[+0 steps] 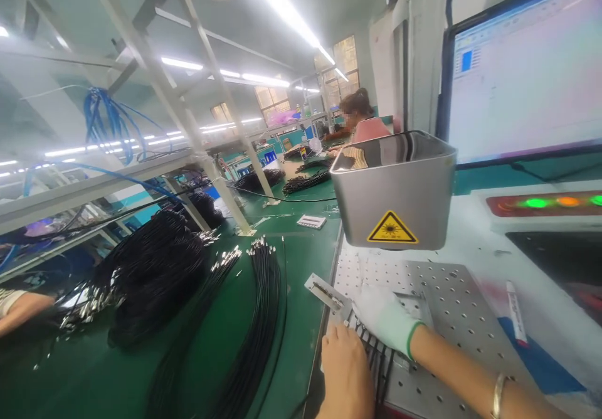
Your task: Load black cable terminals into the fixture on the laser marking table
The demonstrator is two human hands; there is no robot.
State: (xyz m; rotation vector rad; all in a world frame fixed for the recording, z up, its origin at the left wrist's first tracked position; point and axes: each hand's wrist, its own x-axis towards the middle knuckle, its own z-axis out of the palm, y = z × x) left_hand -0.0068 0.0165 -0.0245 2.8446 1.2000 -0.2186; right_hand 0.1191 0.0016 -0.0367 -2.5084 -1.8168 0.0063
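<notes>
Black cables [376, 359], thin and limp, are pressed flat on the perforated plate [451, 306] at lower centre by the gloved right hand [383, 315] and bare left hand [345, 369], both open; best gripped near the ends.

Surfaces as I see them:
- right hand [383, 315]: white knit cloth glove, green cuff.
- left hand [345, 369]: bare skin.
- grey perforated metal plate [451, 306]: matt.
- thin black cables [376, 356]: smooth plastic sheath.
- silver box-shaped metal laser head [392, 190]: brushed, glossy on top.
- green table [291, 318]: matt mat.
- gold metal bangle [497, 394]: shiny.
</notes>
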